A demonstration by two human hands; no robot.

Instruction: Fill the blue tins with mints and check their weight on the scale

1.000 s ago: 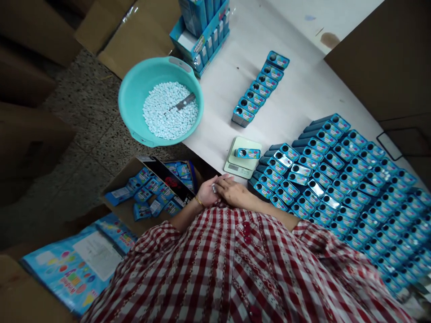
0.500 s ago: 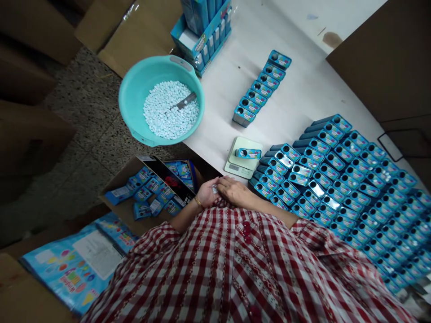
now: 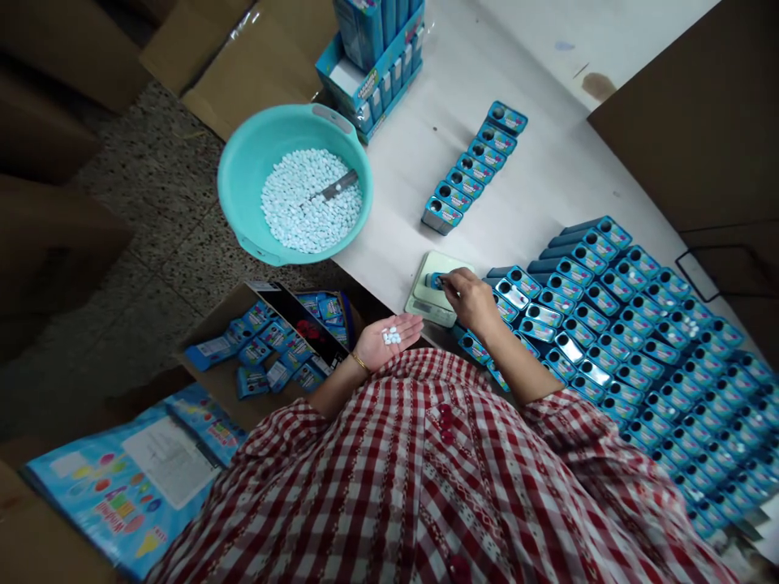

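Note:
My left hand lies palm up near my waist, cupping a few small white tablets. My right hand reaches forward over the small pale-green scale at the table's near edge. Its fingertips pinch together at the blue tin lying on the scale; whether a tablet sits between them is too small to tell. A teal basin of white tablets with a metal scoop stands at the table's left edge.
Many open blue tins are packed in rows on the right of the white table. A short row of tins lies beyond the scale. A display box stands at the back. A carton of blue packets sits on the floor.
My right hand left my left palm and moved forward to the tin on the scale. My left hand opened flat, showing the tablets.

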